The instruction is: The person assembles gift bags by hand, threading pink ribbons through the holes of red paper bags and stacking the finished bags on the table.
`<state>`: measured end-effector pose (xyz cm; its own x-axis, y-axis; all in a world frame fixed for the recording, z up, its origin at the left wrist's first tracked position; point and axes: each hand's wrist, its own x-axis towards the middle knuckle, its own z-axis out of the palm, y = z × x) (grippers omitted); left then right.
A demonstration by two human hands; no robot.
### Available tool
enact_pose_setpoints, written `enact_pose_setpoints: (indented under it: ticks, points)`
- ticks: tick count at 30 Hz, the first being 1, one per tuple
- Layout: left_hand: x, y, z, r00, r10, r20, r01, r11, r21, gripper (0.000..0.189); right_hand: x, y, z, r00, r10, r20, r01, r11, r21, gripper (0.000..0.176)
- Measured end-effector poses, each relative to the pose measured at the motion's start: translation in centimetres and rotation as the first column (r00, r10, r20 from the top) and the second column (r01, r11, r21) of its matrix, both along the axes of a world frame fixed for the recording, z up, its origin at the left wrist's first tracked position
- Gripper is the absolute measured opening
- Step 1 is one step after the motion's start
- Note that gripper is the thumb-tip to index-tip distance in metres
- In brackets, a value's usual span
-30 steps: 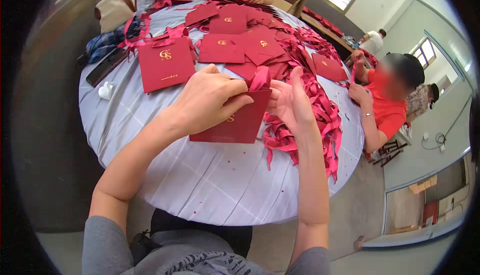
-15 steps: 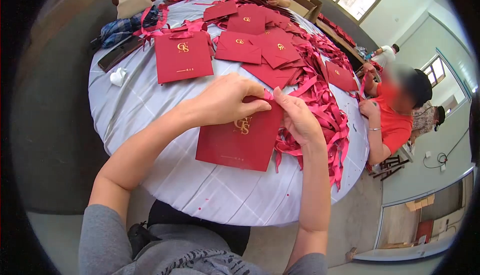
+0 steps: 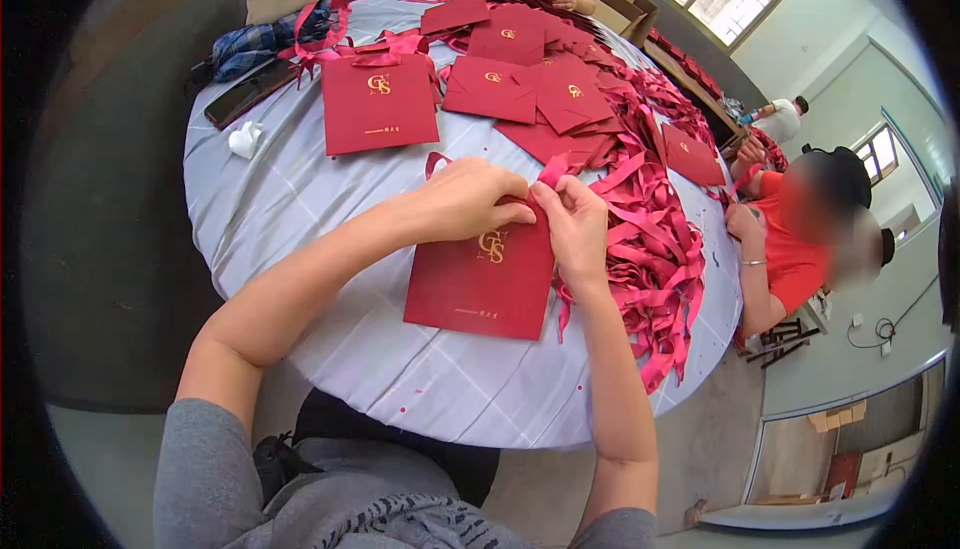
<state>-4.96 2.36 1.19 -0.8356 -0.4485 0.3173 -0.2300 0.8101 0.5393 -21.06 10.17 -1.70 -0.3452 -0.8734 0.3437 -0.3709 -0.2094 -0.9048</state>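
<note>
A red paper gift bag with gold lettering lies flat on the white-covered table in front of me. My left hand rests over its top edge, thumb and fingers pinched around the pink ribbon. From the right, my right hand pinches the same pink ribbon at the bag's top edge, its fingertips close to those of my left. A short ribbon loop shows behind my left hand. The exact spot where the ribbon meets the bag is hidden by my fingers.
A finished-looking red bag lies beyond my left hand. Flat red bags and a heap of pink ribbons fill the middle and right. A phone, crumpled tissue and umbrella sit left. Co-workers sit around the table.
My right hand has shifted slightly left, its fingers now pinched closer to my left hand. A ribbon end now stands up above the fingers. The view has moved slightly.
</note>
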Motion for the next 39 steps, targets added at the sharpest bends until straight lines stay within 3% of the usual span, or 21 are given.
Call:
enact_pose_setpoints:
  ticks: [2,3,4,6,8,10,11,14,15,17,19,21,22,24,25,26,28,29,30,32,39]
  points:
    - [0.1,-0.7,-0.3,0.994,-0.042,-0.103,0.029,0.992,-0.123,0.028,0.8,0.6,0.9,0.968,-0.119,-0.221,0.108,0.992,-0.060,0.019]
    - [0.3,-1.1,-0.2,0.984,-0.070,-0.161,0.044,0.986,-0.160,0.028,1.0,0.5,0.9,0.975,-0.127,-0.182,0.104,0.986,-0.132,0.018]
    - [0.3,-1.6,-0.2,0.931,-0.055,-0.361,-0.004,0.987,-0.161,0.027,1.2,0.3,0.9,0.982,-0.130,-0.138,0.101,0.974,-0.202,0.017]
    - [1.0,-3.4,0.7,0.886,0.112,-0.450,-0.196,0.970,-0.144,0.028,0.4,0.6,1.2,0.981,-0.122,-0.152,0.087,0.971,-0.221,0.017]
    - [2.4,-4.0,1.9,0.883,0.343,-0.322,-0.369,0.929,-0.021,0.042,-0.3,0.6,1.3,0.986,-0.108,-0.124,0.069,0.956,-0.286,0.019]
    - [3.7,-4.1,3.3,0.889,0.439,0.132,-0.452,0.887,0.094,0.054,-0.5,0.8,1.9,0.978,-0.158,-0.138,0.116,0.956,-0.269,0.021]
    - [4.2,-4.1,2.5,0.912,0.379,0.155,-0.402,0.900,0.170,0.073,-0.8,0.7,1.8,0.974,-0.170,-0.149,0.124,0.954,-0.273,0.021]
    - [4.5,-2.9,2.6,0.963,0.075,0.257,-0.234,0.708,0.667,0.083,0.2,1.0,2.3,0.971,-0.172,-0.167,0.109,0.936,-0.336,0.020]
    - [4.4,-2.9,2.2,0.963,0.075,0.258,-0.234,0.707,0.667,0.083,0.4,1.1,2.4,0.955,-0.196,-0.221,0.105,0.924,-0.368,0.020]
    - [3.7,-3.3,0.4,0.992,0.082,0.093,-0.119,0.439,0.890,0.083,0.4,1.5,2.9,0.964,-0.184,-0.192,0.110,0.933,-0.342,0.020]
    - [3.6,-3.4,-0.1,0.998,0.003,0.058,-0.055,0.382,0.923,0.077,0.6,1.6,3.2,0.980,-0.143,-0.135,0.091,0.938,-0.333,0.018]
    - [3.2,-2.6,-0.4,0.980,0.168,-0.103,0.051,0.288,0.956,0.072,0.5,1.3,2.4,0.985,-0.074,-0.154,0.020,0.945,-0.327,0.018]
    - [3.4,-3.5,-0.7,0.990,0.037,-0.135,0.127,0.165,0.978,0.060,0.6,1.1,2.0,0.983,-0.047,-0.175,-0.010,0.950,-0.312,0.017]
    - [3.4,-2.8,-0.9,0.954,-0.007,-0.299,0.292,0.229,0.928,0.045,1.0,1.1,1.3,0.977,-0.059,-0.203,0.000,0.961,-0.275,0.016]
    - [3.4,-2.6,-0.5,0.951,0.026,-0.309,0.300,0.182,0.936,0.029,1.2,1.0,1.0,0.978,-0.045,-0.203,-0.011,0.963,-0.269,0.016]
    - [3.4,-2.5,-0.7,0.950,0.038,-0.310,0.299,0.179,0.937,0.029,1.2,0.9,0.7,0.974,-0.060,-0.218,0.001,0.965,-0.261,0.016]
    - [3.4,-2.6,-1.2,0.872,0.087,-0.481,0.463,0.171,0.870,0.024,1.3,0.7,0.4,0.964,-0.095,-0.249,0.031,0.968,-0.250,0.016]
    - [3.6,-2.9,-1.5,0.843,0.090,-0.530,0.502,0.219,0.837,0.018,1.7,0.7,0.2,0.980,-0.084,-0.181,0.039,0.970,-0.239,0.016]
    - [3.8,-2.9,-1.3,0.828,0.123,-0.548,0.512,0.234,0.826,0.017,1.8,0.7,0.1,0.980,-0.078,-0.181,0.033,0.971,-0.236,0.016]
    - [4.1,-3.3,-1.2,0.781,0.135,-0.610,0.565,0.265,0.782,0.018,1.8,0.7,-0.1,0.901,-0.150,-0.407,0.052,0.969,-0.242,0.014]
    - [4.8,-4.6,-1.2,0.671,0.236,-0.703,0.635,0.307,0.709,0.021,2.1,0.7,-0.5,0.830,-0.128,-0.543,-0.014,0.968,-0.249,0.012]
